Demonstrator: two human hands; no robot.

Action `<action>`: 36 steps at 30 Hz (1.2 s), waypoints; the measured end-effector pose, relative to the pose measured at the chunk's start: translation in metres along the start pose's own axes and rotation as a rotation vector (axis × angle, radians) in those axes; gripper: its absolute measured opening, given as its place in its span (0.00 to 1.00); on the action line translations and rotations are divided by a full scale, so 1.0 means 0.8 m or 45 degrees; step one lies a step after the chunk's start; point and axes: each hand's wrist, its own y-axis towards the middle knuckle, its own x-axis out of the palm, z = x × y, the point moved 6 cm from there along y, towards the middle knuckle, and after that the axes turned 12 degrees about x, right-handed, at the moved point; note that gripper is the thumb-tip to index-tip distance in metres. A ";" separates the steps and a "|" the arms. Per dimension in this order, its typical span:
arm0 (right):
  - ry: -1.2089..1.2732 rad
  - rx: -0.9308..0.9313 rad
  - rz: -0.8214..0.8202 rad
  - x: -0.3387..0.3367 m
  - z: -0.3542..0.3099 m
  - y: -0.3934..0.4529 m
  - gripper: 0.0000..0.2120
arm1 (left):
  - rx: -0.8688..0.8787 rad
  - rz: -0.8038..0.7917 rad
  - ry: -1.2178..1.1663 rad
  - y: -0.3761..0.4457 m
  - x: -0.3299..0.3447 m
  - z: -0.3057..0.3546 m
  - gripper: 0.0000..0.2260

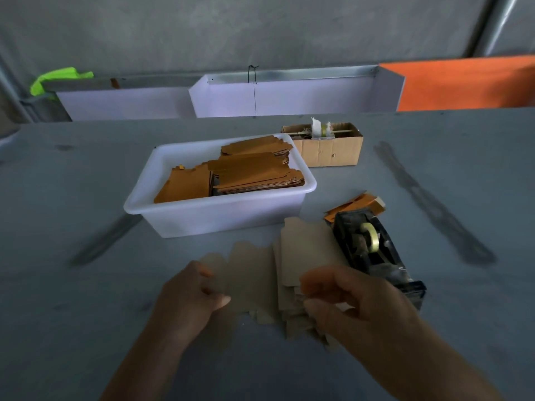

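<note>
The left hand (191,296) and the right hand (356,302) are low in the head view, a little apart from each other, over a dull grey counter (86,285). Between them lies a flat, pale beige die-cut cardboard blank (252,276), spread on the counter with its notched flaps pointing away from the person; it is blurred, so its edges look soft. The left hand has its fingers curled and pinches the blank's left edge between thumb and forefinger. The right hand, fingers curled as well, pinches the near end of a stack of pale beige cardboard blanks (307,250) that lies just to the right of the single blank and overlaps it; whether it grips one sheet or several cannot be told.

Against the stack's right side stands a black desktop tape dispenser (376,256) carrying a roll of yellowish clear tape (370,237). Just behind the dispenser lie a few folded orange-and-beige card pieces (356,205). Farther back, a white rectangular plastic tub (202,218) holds bundles of brown cardboard blanks (254,172), stacked flat and leaning. Near the tub's far right corner sits a small open brown corrugated box (333,151) with a white tape roll (321,128) on a stick across its top. Along the counter's far edge run low white panels (289,96), with an orange sheet (463,85) to the right and a bright green cloth (58,78) at the left end
</note>
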 end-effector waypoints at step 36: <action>0.801 0.227 0.293 0.001 0.048 0.007 0.08 | -0.087 -0.008 -1.143 -0.047 0.014 0.046 0.27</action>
